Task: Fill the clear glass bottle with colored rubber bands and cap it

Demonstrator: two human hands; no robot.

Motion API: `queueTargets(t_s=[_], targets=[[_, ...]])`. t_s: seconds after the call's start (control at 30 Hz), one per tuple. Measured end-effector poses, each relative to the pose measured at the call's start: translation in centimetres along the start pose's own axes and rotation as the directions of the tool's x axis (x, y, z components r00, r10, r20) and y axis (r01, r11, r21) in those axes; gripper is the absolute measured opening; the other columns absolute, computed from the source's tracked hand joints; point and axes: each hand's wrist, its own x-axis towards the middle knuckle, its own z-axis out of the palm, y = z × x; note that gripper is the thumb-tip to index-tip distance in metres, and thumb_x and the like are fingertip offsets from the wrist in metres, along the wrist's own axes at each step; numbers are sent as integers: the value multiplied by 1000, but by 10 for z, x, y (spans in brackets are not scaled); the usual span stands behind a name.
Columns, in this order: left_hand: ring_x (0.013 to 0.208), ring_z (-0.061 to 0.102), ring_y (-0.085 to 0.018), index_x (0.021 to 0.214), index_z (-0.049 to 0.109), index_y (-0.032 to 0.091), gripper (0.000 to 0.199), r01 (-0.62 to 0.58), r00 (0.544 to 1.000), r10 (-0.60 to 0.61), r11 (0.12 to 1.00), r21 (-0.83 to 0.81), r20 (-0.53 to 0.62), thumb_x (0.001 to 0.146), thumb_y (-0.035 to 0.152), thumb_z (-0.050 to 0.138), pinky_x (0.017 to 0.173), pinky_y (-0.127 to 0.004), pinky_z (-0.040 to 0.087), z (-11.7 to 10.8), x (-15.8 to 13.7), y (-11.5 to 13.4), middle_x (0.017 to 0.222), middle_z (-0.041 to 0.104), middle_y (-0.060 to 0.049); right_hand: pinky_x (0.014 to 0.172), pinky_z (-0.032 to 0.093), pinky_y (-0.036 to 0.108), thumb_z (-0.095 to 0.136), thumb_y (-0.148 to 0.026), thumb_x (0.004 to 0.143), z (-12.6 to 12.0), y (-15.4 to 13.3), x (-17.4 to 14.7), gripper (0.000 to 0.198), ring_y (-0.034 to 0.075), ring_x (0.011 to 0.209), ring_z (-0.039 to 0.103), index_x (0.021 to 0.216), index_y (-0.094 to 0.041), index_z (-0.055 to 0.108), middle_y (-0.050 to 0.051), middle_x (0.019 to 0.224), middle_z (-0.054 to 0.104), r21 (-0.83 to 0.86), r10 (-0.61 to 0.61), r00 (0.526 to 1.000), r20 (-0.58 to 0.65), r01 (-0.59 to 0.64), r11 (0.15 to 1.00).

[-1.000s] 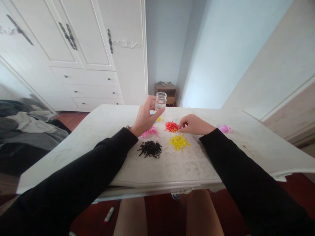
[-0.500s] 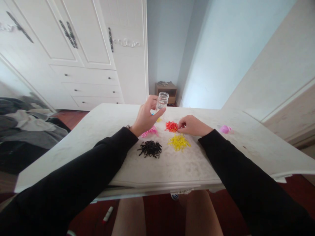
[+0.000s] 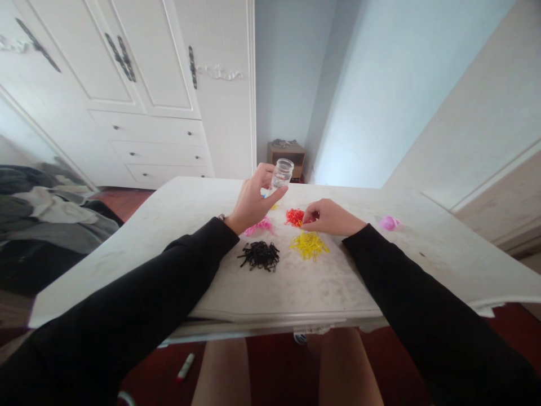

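Observation:
My left hand (image 3: 257, 197) is closed around a small clear glass jar (image 3: 283, 173), held upright and tilted slightly above the far part of the table. Over the right edge of the red pile of small rubber bands (image 3: 295, 216), my right hand (image 3: 327, 217) pinches thumb and forefinger together; a thin yellowish rubber band (image 3: 300, 224) shows at the fingertips. Just below that hand lies a yellow rubber band pile (image 3: 309, 245). A black pile (image 3: 260, 256) sits to its left. Pink bands (image 3: 260, 226) lie partly behind my left wrist, with bits of blue and yellow beyond, mostly hidden.
A purple-pink object (image 3: 389, 223) rests at the right on the white table (image 3: 190, 208). White wardrobes (image 3: 156, 84) stand behind to the left, and a small wooden cabinet (image 3: 287, 155) in the corner. Clothes (image 3: 51, 225) are heaped at the left; a marker (image 3: 186, 367) lies on the floor.
My right fingertips have shifted slightly left and down along the red pile, and a yellowish band now shows at them. The jar has tilted a little in my left hand.

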Motion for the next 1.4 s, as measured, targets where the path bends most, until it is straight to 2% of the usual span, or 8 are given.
queueTargets(t_s=[0.17, 0.37, 0.43, 0.6, 0.77, 1.0, 1.27, 1.4], targets=[[86, 70, -16, 109, 54, 21, 27, -11, 1000, 11, 1000, -7, -2, 89, 29, 70, 78, -31, 53, 0, 0, 0, 99, 75, -4, 59, 39, 27, 71, -17, 69, 1, 0, 1, 4, 13, 59, 56, 65, -16, 71, 0, 62, 68, -18, -13, 1000, -2, 13, 1000], [89, 71, -17, 110, 54, 22, 28, -6, 1000, 6, 1000, 1, 7, 89, 31, 71, 79, -32, 53, 0, -1, 1, 99, 75, -4, 59, 40, 27, 72, -18, 70, 1, 0, 1, 7, 13, 59, 55, 63, -17, 70, 0, 61, 67, -32, -22, 1000, -4, 22, 999], [88, 71, -16, 110, 55, 22, 28, -8, 1000, 8, 1000, 5, 6, 89, 31, 71, 79, -32, 53, 0, -1, 0, 98, 75, -3, 59, 40, 28, 73, -20, 70, 1, 0, 0, 6, 13, 60, 56, 66, -16, 72, 0, 64, 68, -30, -12, 1000, 13, 13, 999], [88, 71, -17, 109, 55, 22, 28, -11, 1000, 11, 1000, 16, 4, 88, 31, 71, 78, -32, 54, 0, -1, 0, 98, 75, -4, 58, 38, 28, 77, -32, 73, 3, -1, 1, 17, 13, 59, 55, 66, -17, 72, 1, 63, 68, -45, -16, 1000, 18, 16, 999], [89, 71, -17, 109, 55, 22, 27, -13, 1000, 13, 1000, 21, 7, 89, 30, 71, 80, -32, 54, 0, -1, 2, 99, 75, -4, 60, 39, 27, 72, -18, 70, 4, -5, 1, 6, 12, 60, 55, 65, -16, 71, 0, 63, 68, -56, -22, 1000, 15, 23, 998], [88, 70, -16, 108, 55, 21, 27, -10, 1000, 9, 999, 33, 9, 88, 30, 72, 78, -31, 54, 0, -1, 2, 99, 74, -4, 60, 37, 28, 68, -17, 72, 4, -8, 0, 15, 11, 57, 50, 58, -18, 61, -2, 59, 61, -27, -66, 998, -8, 65, 997], [89, 71, -17, 110, 56, 22, 29, -9, 1000, 8, 1000, 29, 11, 88, 32, 72, 79, -31, 54, 0, -2, 0, 99, 74, -4, 61, 39, 29, 72, -21, 75, 13, -15, -1, 8, 13, 60, 55, 68, -16, 70, -1, 63, 65, -12, -59, 998, 37, 60, 998], [89, 70, -17, 110, 56, 21, 29, -25, 1000, 24, 999, 29, 16, 88, 30, 72, 79, -31, 54, 0, -1, -1, 99, 74, -4, 63, 41, 28, 72, -16, 73, 16, -19, -2, 4, 13, 61, 56, 70, -16, 70, -1, 65, 66, 3, -47, 997, 54, 47, 999]])
